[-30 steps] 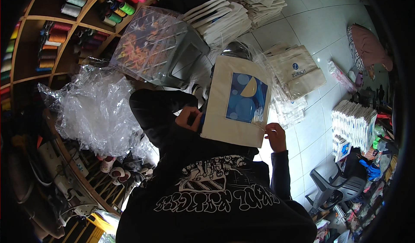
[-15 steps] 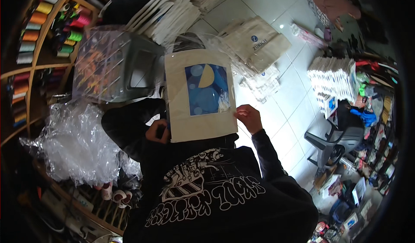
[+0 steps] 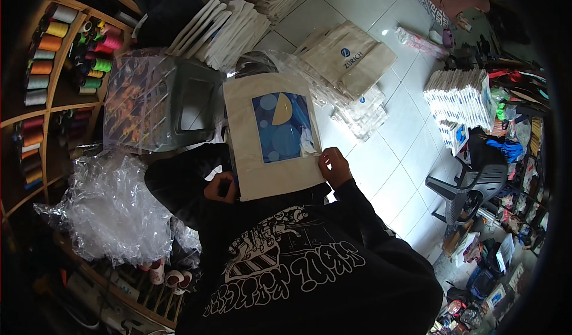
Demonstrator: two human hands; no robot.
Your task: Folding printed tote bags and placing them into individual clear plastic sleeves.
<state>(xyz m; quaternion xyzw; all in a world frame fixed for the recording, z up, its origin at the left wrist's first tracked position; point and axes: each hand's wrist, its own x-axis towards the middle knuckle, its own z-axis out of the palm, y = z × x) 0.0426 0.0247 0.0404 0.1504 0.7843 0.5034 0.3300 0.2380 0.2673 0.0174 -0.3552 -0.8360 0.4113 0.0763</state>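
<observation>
**At frame centre, a printed tote held flat**

Centre frame, the cream tote bag (image 3: pixel 271 135) with its blue print is held up, the left hand (image 3: pixel 219 187) gripping its lower left edge and the right hand (image 3: pixel 333 167) pinching the right edge. Finished-looking bags (image 3: pixel 351 61) pile on the tiled floor (image 3: pixel 387 156) at upper right; crumpled clear plastic (image 3: pixel 113 210) lies lower left.

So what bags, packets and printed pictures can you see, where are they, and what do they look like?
Cream cloth bag: held flat between the left hand and right hand, with a blue square print of circles and a yellow wedge.
Wrapped cream bags: piled on the floor tiles beyond it, each with a small round blue mark.
White printed stack: on the floor to the right, blocky, with blue patches.
Clear plastic wrap: crumpled heap at left.
</observation>
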